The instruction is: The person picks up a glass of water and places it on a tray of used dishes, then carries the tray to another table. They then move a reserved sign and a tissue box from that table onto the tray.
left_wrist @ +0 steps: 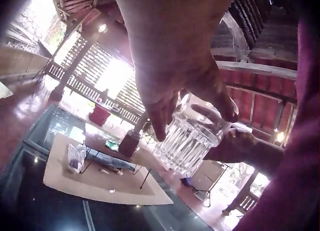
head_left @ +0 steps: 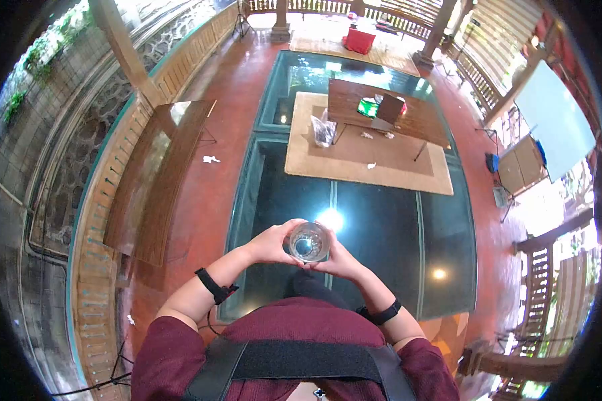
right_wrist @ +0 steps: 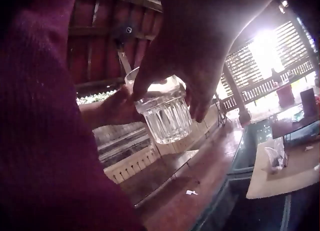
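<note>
Hands meet around a ribbed clear glass (head_left: pixel 308 242) held at chest height above the dark glass floor (head_left: pixel 381 234): left hand (head_left: pixel 271 244) and right hand (head_left: pixel 339 260) both grip its sides. Whether it holds liquid cannot be told.

In the head view the glass (head_left: pixel 309 242) sits at the lower centre of the frame, between the left hand (head_left: pixel 269 244) on its left and the right hand (head_left: pixel 338 260) on its lower right, above the glass floor panel (head_left: pixel 381 240). Higher in the frame a mat (head_left: pixel 361 160) lies on the floor with a low counter (head_left: pixel 381 110) on it, and a plastic bag (head_left: pixel 323 131) at the counter's left end. A long bench (head_left: pixel 157 174) runs along the railing at the left of the frame.
</note>
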The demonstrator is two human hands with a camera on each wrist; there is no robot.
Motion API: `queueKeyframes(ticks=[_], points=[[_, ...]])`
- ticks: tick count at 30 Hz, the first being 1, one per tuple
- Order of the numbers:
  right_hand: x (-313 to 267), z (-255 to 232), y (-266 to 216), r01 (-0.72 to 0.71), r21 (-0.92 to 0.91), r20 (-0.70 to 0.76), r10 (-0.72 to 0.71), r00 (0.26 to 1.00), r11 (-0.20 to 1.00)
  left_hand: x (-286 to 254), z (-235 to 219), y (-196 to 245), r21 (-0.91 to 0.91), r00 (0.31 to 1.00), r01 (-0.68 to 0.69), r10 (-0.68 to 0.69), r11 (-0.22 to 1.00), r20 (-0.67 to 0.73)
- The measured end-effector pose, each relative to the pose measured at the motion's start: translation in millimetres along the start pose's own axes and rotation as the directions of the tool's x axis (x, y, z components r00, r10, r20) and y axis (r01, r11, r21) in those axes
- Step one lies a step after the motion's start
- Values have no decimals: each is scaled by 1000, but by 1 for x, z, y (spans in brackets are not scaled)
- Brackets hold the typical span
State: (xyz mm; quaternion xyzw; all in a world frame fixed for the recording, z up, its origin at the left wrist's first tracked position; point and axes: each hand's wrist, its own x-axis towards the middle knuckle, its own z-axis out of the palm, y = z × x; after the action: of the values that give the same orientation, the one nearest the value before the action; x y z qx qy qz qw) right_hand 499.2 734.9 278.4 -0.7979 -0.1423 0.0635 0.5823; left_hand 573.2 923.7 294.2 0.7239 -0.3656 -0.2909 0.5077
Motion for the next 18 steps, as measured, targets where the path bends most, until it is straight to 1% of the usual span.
queueKeyframes(ticks=[2, 5, 8, 10, 11, 14, 15, 18], points=[[30, -23, 2, 14, -25, 11, -13, 1000, 1000, 27, -20, 2, -25, 1000, 9, -10, 1000, -14], [73, -60, 6, 16, -26, 41, -15, 999, 1000, 68, -47, -3, -57, 998, -28, 25, 998, -58], [113, -92, 14, 80, -68, 50, -76, 996, 995, 105, -70, -2, -67, 997, 0, -5, 998, -81], [139, -110, 24, 89, -84, 76, -83, 994, 992, 126, -85, -6, -50, 994, 4, -10, 999, -109], [154, -117, 28, 95, -93, 88, -87, 992, 991, 136, -95, -9, -41, 992, 6, -11, 999, -123], [200, -131, 39, 45, 3, 149, -45, 988, 999, 159, -126, -23, -68, 986, 38, -48, 997, -161], [217, -135, 42, 47, 0, 169, -47, 985, 999, 166, -138, -28, -79, 984, 48, -60, 996, -168], [275, -141, 54, 64, 18, 208, -66, 976, 998, 189, -178, -57, -136, 978, 41, -68, 990, -199]])
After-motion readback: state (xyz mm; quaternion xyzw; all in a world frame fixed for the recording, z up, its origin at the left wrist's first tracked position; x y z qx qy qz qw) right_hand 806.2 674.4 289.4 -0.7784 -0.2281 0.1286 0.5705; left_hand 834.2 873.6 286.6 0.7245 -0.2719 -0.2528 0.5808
